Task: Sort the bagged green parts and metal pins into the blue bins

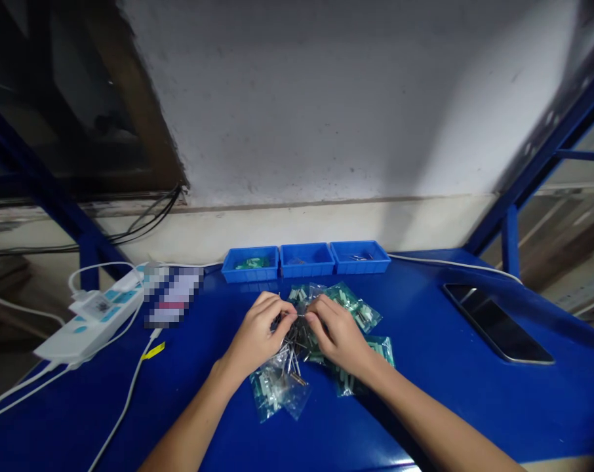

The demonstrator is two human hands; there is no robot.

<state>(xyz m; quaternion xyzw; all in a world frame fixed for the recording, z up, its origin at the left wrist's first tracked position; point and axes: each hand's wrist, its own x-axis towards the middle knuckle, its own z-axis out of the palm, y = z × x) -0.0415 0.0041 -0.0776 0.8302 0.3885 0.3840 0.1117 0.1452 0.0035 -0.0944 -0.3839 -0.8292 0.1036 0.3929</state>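
Observation:
My left hand and my right hand meet over the middle of the blue table, thumbs and forefingers pinched. A thin, light piece shows between the fingertips; it is too small to name. Beneath my hands lies a heap of thin metal rods. Around it are clear and green-tinted plastic bags of pale pieces: one bag at the front left, another bag below my right hand, and a further bag behind it. My hands hide part of the heap.
Three blue bins, the left bin, the middle bin and the right bin, stand along the back, with small parts inside. A dark phone lies at right. At left are a white power strip, cables and a blurred-out device.

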